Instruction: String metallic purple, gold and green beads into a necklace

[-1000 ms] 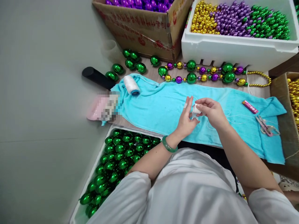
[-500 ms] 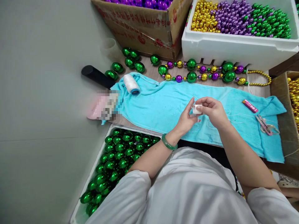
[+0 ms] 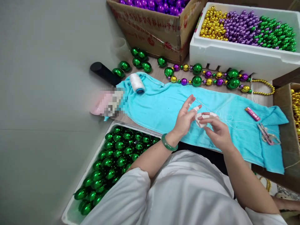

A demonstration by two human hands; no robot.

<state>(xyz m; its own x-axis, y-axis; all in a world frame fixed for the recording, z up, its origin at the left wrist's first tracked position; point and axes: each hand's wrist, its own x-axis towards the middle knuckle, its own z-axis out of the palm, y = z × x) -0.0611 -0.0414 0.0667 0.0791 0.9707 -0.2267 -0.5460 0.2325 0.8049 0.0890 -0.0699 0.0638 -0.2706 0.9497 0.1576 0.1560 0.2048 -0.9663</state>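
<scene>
Head view. A white ring-shaped roll, probably tape [image 3: 199, 123], sits between the hands above the turquoise towel [image 3: 157, 107], left of the right hand [image 3: 220, 132], the nearer one, whose fingers curl over it; whether they grip is unclear. The left hand [image 3: 183, 122] spreads its fingers. The roll's axis is indistinct.

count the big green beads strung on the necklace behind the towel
5: one at the necklace's left end, then an upper and a lower one, then another upper and lower one toward the gold loop. None looks hidden.
</scene>
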